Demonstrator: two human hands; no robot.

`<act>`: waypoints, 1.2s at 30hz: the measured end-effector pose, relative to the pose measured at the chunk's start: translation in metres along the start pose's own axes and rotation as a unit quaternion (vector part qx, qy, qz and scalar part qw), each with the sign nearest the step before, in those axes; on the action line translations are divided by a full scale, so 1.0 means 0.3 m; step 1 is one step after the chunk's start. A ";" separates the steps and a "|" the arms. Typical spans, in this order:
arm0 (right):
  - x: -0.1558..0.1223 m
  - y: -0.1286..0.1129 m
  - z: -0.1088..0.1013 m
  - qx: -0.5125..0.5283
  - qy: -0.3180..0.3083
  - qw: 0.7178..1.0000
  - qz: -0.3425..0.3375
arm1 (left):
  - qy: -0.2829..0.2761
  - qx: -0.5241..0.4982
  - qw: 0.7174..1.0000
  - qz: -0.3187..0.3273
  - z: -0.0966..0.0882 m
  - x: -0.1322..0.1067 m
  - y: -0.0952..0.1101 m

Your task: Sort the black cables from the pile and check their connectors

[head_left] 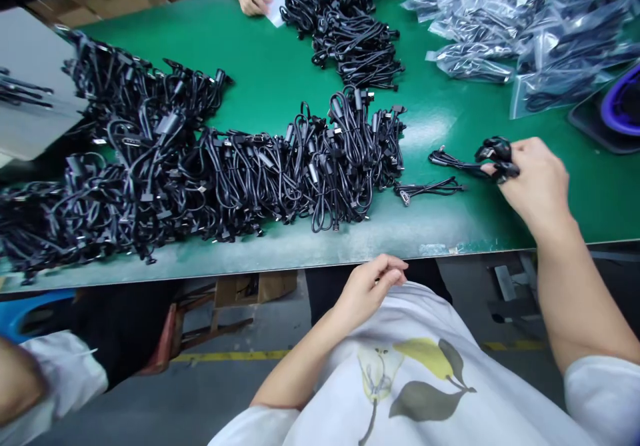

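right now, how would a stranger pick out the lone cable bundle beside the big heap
On the green table, a long heap of black cables runs along the near edge. Just off its right end, before the right hand, lies the cable bundle. Unlike its neighbours, it lies singly and unheld.

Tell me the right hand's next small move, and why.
I'd probably lower the held cables to the table and loosen the right hand: its fingers are closed on them, green tabletop shows around them, and a small cable bundle already lies close by to the left.
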State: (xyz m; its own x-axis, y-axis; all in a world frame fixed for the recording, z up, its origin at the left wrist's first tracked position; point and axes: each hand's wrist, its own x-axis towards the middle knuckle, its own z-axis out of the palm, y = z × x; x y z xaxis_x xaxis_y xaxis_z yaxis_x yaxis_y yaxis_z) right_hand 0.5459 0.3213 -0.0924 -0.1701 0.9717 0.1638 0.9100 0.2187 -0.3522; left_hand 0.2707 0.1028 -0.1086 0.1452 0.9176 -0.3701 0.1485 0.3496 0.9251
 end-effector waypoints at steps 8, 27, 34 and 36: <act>0.001 0.007 0.028 0.009 -0.022 0.999 0.030 | 0.046 -0.108 0.993 -0.011 0.019 0.010 0.033; -0.377 -0.304 0.024 0.344 -0.262 0.901 -0.035 | 0.217 -0.363 0.905 0.048 -0.029 0.047 0.083; -0.383 -0.320 0.048 0.358 -0.298 0.885 0.015 | 0.182 -0.398 0.898 0.046 -0.045 0.031 0.085; -0.390 -0.325 0.047 0.362 -0.294 0.884 0.024 | 0.175 -0.403 0.897 0.051 -0.047 0.030 0.078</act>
State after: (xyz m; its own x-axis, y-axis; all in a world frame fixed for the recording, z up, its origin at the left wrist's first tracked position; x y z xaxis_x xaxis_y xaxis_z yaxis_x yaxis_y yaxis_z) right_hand 0.4719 0.1876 -0.0901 -0.4994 0.8130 -0.2995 0.4763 -0.0312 -0.8787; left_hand 0.2618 0.1218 -0.0891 -0.2188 0.9069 -0.3602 -0.6232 0.1542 0.7667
